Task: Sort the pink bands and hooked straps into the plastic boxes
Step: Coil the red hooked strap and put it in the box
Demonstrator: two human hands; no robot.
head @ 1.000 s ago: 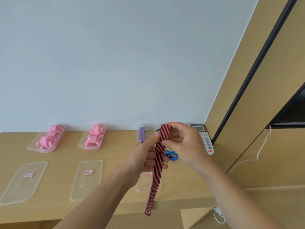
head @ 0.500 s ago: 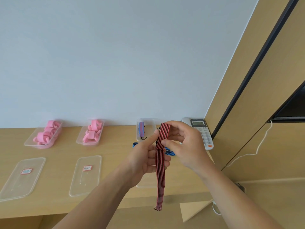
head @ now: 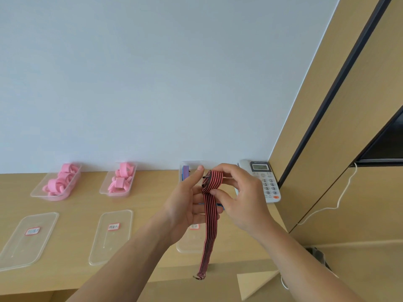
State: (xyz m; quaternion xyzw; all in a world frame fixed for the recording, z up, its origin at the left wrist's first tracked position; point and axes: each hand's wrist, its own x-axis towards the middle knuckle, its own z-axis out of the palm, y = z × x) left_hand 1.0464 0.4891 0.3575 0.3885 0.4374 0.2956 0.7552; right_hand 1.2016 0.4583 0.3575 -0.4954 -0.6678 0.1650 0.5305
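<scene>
A red-and-black striped hooked strap [head: 209, 219] is held above the desk, its top end wound into a small roll and its tail hanging down to a metal hook. My right hand [head: 237, 197] pinches the roll. My left hand [head: 185, 205] holds the strap just below the roll, thumb raised. Two clear plastic boxes at the back hold pink bands: the left box [head: 57, 183] and the middle box [head: 118, 181]. A third box [head: 185, 171] behind my hands holds a purple-and-blue rolled strap. A blue strap [head: 219, 206] lies mostly hidden behind my fingers.
Three clear lids with red-edged labels lie on the wooden desk: a left lid [head: 26, 238], a middle lid [head: 111, 236], and a right lid [head: 189, 240] under my left hand. A white phone [head: 265, 182] sits at the back right. A wooden cabinet stands to the right.
The top of the striped strap has been wound further into a roll, and the hanging tail is shorter. The view has shifted slightly upward.
</scene>
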